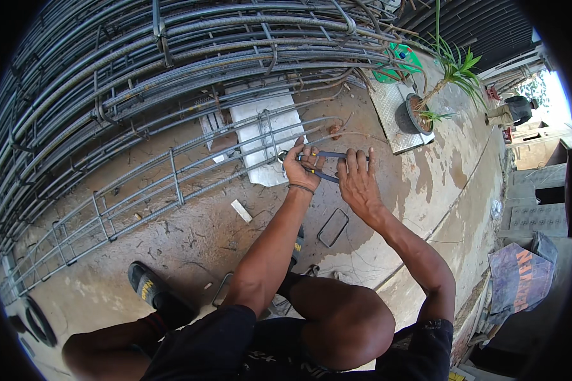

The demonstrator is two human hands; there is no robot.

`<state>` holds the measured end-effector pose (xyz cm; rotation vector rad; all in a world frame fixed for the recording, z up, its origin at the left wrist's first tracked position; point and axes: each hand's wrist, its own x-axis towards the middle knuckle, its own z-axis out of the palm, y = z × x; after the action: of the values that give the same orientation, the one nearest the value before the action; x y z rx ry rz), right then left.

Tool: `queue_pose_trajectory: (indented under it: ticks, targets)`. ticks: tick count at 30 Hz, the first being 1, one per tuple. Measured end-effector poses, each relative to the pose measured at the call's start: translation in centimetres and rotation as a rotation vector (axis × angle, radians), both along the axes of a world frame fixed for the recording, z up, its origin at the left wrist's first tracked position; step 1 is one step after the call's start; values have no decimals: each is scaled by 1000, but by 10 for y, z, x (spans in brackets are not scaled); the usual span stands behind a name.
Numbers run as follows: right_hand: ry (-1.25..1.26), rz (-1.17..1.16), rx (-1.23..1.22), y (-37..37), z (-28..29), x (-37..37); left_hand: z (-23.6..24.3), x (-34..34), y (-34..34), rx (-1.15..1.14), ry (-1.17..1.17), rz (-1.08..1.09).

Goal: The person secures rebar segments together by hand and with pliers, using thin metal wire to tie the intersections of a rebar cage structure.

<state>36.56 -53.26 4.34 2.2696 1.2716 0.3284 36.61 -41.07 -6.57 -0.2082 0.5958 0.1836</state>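
Pincers [324, 166] with dark handles sit in both of my hands, low over the concrete ground [190, 235], their nose at the near end of a long rebar cage [171, 174] lying in front of me. My left hand [302, 166] is closed round the head end of the tool, fingers curled, right where the bars meet a stirrup; my right hand [357, 181] lies over the two handles with its fingers fairly straight, so whether it is squeezing them I cannot tell. I judge the step in hand to be tying a joint with wire: the jaws look set on the crossing, though the wire itself is too fine to make out. The next move, as I read it, calls for a firm bite on the twist and a steady turn without snapping it. The tool's long axis runs roughly left to right across the view, nose pointing to my left toward the cage, handles trailing right. Behind the cage lies a white slab [264, 136], then a great stack of curved rebar [171, 57]; a potted plant [442, 82] stands on the right, and a loose bent stirrup [333, 227] lies nearer my knees.
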Motion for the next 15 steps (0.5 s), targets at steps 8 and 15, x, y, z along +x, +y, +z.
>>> queue_pose_trajectory:
  ticks: [8, 15]
  targets:
    - [38, -28, -87, 14, 5, 25, 13, 13, -2, -59, 157, 32]
    - [608, -284, -141, 38, 35, 66, 31, 24, 5, -163, 357, -49]
